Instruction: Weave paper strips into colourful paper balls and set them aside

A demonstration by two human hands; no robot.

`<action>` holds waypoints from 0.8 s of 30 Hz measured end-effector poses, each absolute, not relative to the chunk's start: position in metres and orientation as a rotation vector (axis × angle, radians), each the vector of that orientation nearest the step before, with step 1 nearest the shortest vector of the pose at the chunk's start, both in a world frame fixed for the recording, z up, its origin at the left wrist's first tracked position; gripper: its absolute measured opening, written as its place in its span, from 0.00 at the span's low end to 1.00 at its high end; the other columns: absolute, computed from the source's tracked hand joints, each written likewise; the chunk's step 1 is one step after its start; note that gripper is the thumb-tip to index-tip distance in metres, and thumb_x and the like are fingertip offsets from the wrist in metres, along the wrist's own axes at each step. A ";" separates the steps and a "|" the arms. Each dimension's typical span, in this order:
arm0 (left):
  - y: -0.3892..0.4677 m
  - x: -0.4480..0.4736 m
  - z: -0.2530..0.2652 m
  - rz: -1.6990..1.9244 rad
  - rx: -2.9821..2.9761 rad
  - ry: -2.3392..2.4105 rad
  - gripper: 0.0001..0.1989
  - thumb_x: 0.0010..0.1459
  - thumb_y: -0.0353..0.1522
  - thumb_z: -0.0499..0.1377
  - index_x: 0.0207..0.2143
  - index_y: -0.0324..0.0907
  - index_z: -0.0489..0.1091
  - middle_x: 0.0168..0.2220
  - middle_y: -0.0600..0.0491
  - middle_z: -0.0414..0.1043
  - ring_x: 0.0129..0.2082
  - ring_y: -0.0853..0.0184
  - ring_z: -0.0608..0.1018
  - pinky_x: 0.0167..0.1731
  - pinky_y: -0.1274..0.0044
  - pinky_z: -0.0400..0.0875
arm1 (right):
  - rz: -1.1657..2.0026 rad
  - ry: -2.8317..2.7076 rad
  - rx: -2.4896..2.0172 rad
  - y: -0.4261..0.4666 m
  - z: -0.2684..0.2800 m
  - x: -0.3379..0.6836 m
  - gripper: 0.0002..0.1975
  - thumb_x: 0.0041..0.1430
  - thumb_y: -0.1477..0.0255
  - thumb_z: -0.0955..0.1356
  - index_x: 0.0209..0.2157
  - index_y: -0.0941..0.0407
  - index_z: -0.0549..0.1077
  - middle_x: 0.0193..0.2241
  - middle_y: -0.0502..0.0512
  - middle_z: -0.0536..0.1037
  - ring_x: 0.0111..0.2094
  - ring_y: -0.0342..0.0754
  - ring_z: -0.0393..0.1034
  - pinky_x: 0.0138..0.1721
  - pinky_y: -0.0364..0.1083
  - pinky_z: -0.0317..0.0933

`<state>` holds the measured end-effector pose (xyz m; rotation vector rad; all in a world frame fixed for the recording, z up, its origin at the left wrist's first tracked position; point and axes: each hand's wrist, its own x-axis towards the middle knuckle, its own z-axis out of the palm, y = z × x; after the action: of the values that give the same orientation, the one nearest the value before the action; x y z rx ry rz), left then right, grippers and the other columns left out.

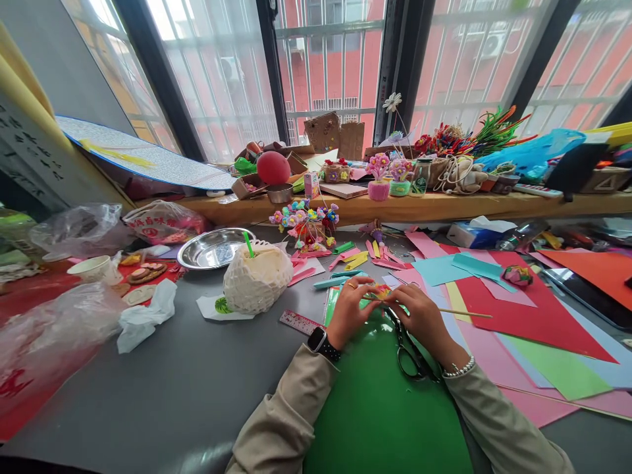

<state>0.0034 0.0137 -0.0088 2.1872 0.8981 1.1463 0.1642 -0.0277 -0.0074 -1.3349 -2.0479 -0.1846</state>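
My left hand (349, 315) and my right hand (421, 317) meet over a green mat (380, 408), fingers closed in a pinch. Between the fingertips is a small yellow-and-pink paper piece (382, 290), partly covered by them. A thin wooden stick (469, 313) runs under my right hand and sticks out to the right; its inner end is hidden. Black-handled scissors (411, 359) lie on the mat just below my right hand, blades partly hidden. A pink ruler (301, 322) rests left of my left wrist.
Coloured paper sheets (523, 316) spread to the right, with a folded paper rose (517, 275) on them. Paper strips (355, 260) lie ahead. Leftward stand a net-wrapped coconut (257, 276) with a green straw and a metal plate (213, 249). Craft flowers (379, 168) line the sill.
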 end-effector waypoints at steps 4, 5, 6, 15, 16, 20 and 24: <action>0.018 0.004 -0.014 1.100 1.798 0.954 0.30 0.42 0.37 0.63 0.48 0.40 0.58 0.49 0.43 0.59 0.48 0.60 0.66 0.44 0.67 0.64 | -0.181 -2.045 -1.336 -0.030 -0.006 0.164 0.07 0.57 0.73 0.60 0.28 0.56 0.68 0.27 0.54 0.71 0.31 0.48 0.62 0.32 0.45 0.57; 0.019 0.004 -0.016 1.068 1.707 0.947 0.33 0.41 0.38 0.63 0.49 0.40 0.56 0.50 0.42 0.57 0.48 0.60 0.66 0.44 0.68 0.65 | -0.166 -2.033 -1.344 -0.030 -0.006 0.164 0.07 0.57 0.73 0.60 0.28 0.56 0.68 0.28 0.54 0.71 0.31 0.47 0.63 0.31 0.44 0.57; 0.020 0.004 -0.016 1.036 1.635 0.933 0.34 0.41 0.38 0.63 0.50 0.40 0.55 0.51 0.42 0.56 0.48 0.60 0.66 0.43 0.69 0.65 | -0.152 -2.017 -1.357 -0.031 -0.006 0.164 0.07 0.57 0.73 0.60 0.29 0.56 0.68 0.28 0.53 0.71 0.31 0.46 0.64 0.30 0.44 0.56; 0.020 0.006 -0.015 0.879 1.386 0.833 0.40 0.38 0.42 0.64 0.52 0.43 0.52 0.50 0.41 0.56 0.34 0.66 0.74 0.36 0.69 0.69 | 0.149 -1.872 -1.306 -0.033 0.000 0.162 0.07 0.57 0.69 0.60 0.28 0.55 0.66 0.28 0.52 0.68 0.26 0.42 0.62 0.26 0.42 0.56; 0.020 0.006 -0.015 0.863 1.360 0.807 0.39 0.37 0.43 0.64 0.52 0.43 0.52 0.51 0.42 0.56 0.33 0.67 0.74 0.35 0.70 0.70 | 0.199 -1.851 -1.293 -0.033 0.001 0.162 0.07 0.57 0.69 0.60 0.28 0.56 0.66 0.27 0.52 0.68 0.25 0.42 0.61 0.25 0.41 0.56; 0.020 0.004 -0.012 0.876 1.375 0.775 0.37 0.35 0.42 0.65 0.48 0.41 0.58 0.50 0.42 0.58 0.30 0.70 0.75 0.36 0.73 0.69 | 0.340 -1.799 -1.266 -0.033 0.002 0.161 0.09 0.56 0.66 0.61 0.25 0.56 0.64 0.24 0.51 0.65 0.24 0.42 0.59 0.23 0.41 0.55; 0.019 0.003 -0.010 0.862 1.411 0.736 0.30 0.37 0.40 0.64 0.43 0.38 0.61 0.40 0.47 0.68 0.28 0.69 0.75 0.35 0.74 0.68 | 0.416 -1.764 -1.288 -0.032 0.002 0.159 0.12 0.55 0.64 0.62 0.23 0.56 0.63 0.23 0.50 0.64 0.24 0.42 0.58 0.22 0.41 0.53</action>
<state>0.0034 0.0192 -0.0102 1.4113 0.7357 0.8619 0.1594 -0.0317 0.0019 -1.2881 -1.7635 0.4159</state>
